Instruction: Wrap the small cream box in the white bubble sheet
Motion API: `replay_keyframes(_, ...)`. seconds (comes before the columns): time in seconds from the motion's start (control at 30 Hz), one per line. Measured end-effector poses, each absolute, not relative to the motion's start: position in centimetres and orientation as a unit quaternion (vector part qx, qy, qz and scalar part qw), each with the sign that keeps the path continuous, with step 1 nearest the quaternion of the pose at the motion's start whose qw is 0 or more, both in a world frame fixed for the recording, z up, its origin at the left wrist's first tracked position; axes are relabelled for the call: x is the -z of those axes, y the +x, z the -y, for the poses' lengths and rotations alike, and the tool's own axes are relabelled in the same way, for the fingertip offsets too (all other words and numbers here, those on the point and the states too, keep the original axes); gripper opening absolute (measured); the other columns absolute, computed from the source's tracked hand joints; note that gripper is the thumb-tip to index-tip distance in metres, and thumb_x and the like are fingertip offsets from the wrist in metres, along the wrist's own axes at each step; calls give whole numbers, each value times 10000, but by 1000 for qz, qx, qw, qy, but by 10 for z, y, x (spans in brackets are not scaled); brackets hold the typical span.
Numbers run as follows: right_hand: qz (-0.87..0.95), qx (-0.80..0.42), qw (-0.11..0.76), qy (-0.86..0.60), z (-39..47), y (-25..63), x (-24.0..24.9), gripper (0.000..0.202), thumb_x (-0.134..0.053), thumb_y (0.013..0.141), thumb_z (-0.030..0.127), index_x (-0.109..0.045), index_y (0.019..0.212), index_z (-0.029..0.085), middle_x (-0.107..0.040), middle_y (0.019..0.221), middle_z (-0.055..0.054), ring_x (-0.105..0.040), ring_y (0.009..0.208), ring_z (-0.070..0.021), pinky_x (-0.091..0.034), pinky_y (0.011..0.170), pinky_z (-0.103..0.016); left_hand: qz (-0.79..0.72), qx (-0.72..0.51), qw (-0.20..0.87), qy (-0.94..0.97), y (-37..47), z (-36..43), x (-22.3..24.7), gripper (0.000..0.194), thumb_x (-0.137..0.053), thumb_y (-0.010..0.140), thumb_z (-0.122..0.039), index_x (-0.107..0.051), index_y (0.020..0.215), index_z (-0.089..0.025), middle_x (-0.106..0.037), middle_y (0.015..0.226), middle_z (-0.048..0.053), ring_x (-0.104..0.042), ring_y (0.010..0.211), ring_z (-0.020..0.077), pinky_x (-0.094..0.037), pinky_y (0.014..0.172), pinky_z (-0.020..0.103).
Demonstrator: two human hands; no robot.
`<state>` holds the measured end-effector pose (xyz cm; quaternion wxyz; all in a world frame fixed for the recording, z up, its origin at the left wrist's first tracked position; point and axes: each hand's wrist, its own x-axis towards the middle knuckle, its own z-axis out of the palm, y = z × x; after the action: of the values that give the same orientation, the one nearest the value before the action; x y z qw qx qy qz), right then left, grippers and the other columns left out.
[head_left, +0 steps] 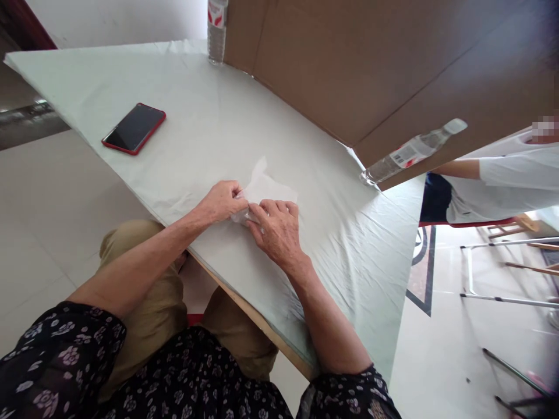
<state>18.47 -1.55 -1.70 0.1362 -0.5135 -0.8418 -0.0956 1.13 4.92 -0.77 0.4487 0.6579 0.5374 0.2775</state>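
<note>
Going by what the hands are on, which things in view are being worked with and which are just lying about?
Being worked with:
white sheet, pinched by the left hand, with the right hand on it

Apparently just lying about, untouched:
phone
left bottle
right bottle
brown board

A white sheet [271, 190]; at ten o'clock, a black phone [135, 127] edged red; at seven, black, pale-flowered clothing [187, 372].
</note>
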Motion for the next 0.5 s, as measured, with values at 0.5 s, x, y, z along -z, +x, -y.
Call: replay_keyframes(0.5, 826, -38, 207, -522, 13, 198, 4, 221, -646, 872, 297, -545, 1056, 227, -755, 977, -34, -651, 879, -240, -360, 974, -409, -373, -209, 557, 712, -5, -43, -13, 380, -477, 640, -228, -786, 861, -201, -723, 794, 17, -657, 785, 188, -557, 707, 290)
